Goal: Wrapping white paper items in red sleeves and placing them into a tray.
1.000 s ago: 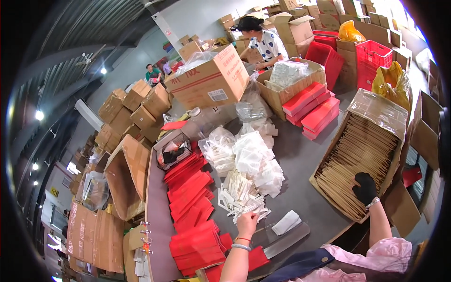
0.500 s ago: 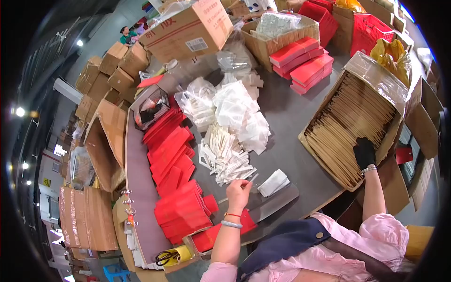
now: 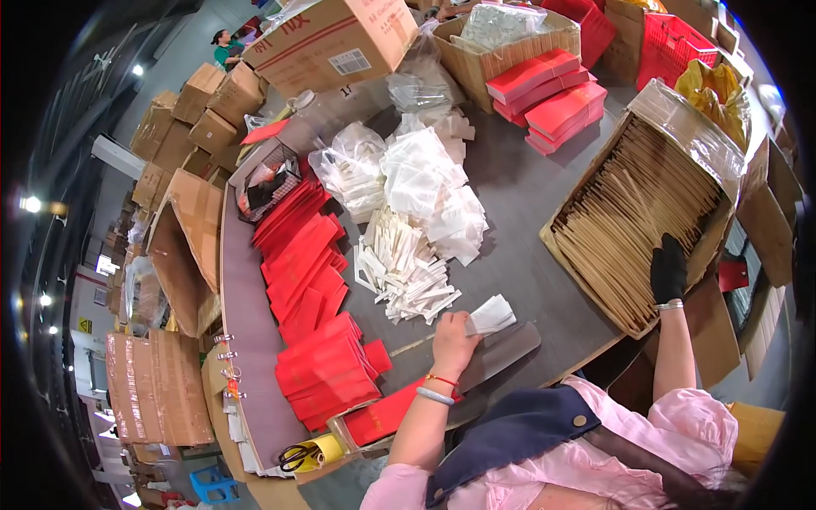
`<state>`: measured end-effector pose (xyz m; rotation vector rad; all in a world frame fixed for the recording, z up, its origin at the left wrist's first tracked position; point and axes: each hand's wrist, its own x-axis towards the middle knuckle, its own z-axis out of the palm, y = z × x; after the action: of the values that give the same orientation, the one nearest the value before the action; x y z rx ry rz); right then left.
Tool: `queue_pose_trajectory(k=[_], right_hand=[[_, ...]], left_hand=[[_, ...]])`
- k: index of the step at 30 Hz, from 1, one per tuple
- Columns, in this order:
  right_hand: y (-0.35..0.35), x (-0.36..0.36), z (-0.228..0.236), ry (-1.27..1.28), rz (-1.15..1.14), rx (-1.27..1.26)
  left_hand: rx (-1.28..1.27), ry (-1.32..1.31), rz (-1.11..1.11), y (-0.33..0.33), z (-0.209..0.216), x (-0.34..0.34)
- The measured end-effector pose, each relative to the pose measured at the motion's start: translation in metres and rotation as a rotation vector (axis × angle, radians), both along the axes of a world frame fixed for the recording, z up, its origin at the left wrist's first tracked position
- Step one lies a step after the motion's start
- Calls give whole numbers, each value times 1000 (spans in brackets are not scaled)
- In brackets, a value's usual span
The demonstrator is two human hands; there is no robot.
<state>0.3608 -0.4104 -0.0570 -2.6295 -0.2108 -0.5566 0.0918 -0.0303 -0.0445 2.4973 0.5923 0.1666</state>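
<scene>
My left hand (image 3: pixel 455 338), bare, has its fingers closed at the left end of a small stack of white paper packets (image 3: pixel 495 313); the fingertips are partly hidden. Below the packets lies a grey, glossy flat strip (image 3: pixel 508 348). On my right, a black glove covers my right hand (image 3: pixel 669 270), which is inside a cardboard box (image 3: pixel 595 299) packed with thin brown sticks (image 3: pixel 608 234). Its fingers are curled among the sticks, and one paler stick (image 3: pixel 639 197) slants up from them. Beyond my left hand is a heap of narrow white strips (image 3: pixel 404 270).
Red paper sleeves (image 3: pixel 327 370) fan along the table's left side. White packets in clear plastic (image 3: pixel 421 174) lie mid-table. Red stacks (image 3: pixel 565 115) and a large carton (image 3: pixel 336 47) stand at the back. Scissors (image 3: pixel 297 457) lie near the front left edge.
My left hand has moved slightly right, from above the table with a thin white strip pinched, to the white packets. My right hand has shifted a little, and a paler stick now slants up by it.
</scene>
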Motion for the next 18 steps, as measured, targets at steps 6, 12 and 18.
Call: queue_pose_trajectory(k=[6, 12, 18], right_hand=[[91, -70, 67, 18, 509, 440], [146, -143, 24, 238, 626, 655], [146, -150, -39, 621, 610, 754]], left_hand=[[76, -37, 6, 13, 4, -5], [175, -133, -70, 3, -5, -8], [190, -138, -140, -6, 7, -7]])
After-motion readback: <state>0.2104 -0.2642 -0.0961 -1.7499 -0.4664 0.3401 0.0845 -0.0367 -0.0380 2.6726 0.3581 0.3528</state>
